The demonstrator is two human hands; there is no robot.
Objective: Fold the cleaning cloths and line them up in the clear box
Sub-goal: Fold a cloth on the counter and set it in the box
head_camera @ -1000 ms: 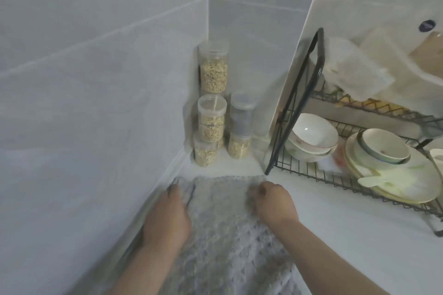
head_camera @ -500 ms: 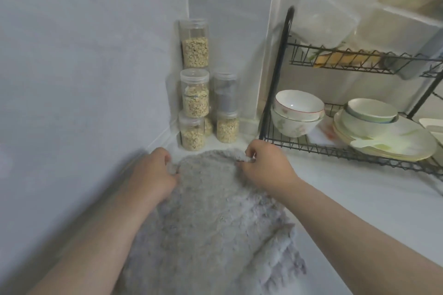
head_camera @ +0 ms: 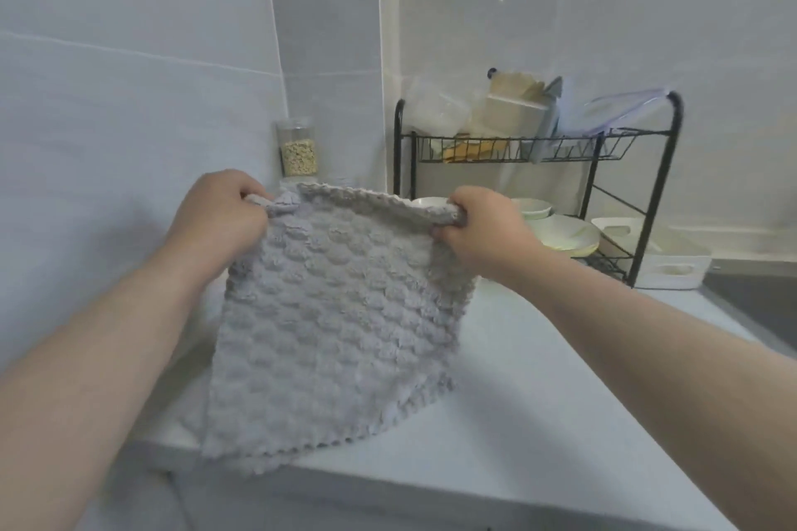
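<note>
Closest to you is the bottom edge of the cleaning cloth (head_camera: 332,315). It hangs low by the front edge of the white counter (head_camera: 560,379), and I cannot tell if it touches. The cloth is grey, soft and fluffy, with rows of little bumps and a wavy trim. It is almost square.

You hold it up by its two top corners so it hangs flat and open. That way you can see its shape and find the edges before you fold it. It is floppy, so it will bend wherever you let go.

Your left hand (head_camera: 220,220) has its fingers curled in, pinching the top left corner. Your right hand (head_camera: 483,235) has its fingers curled round the top right corner, which is a bit rolled up. The top edge is pulled fairly straight between them.

Past your hands, a see-through jar (head_camera: 297,149) with pale flakes inside stands in the corner of the tiled wall. To the right is a black wire rack (head_camera: 629,203). Smooth, shiny bowls and plates (head_camera: 569,235) sit on its low shelf, so water can drip off. A white plastic tray (head_camera: 664,263) sits beside the rack. On the top shelf is a cloudy see-through tub (head_camera: 435,114). I cannot tell if that is the clear box for the cloths.
</note>
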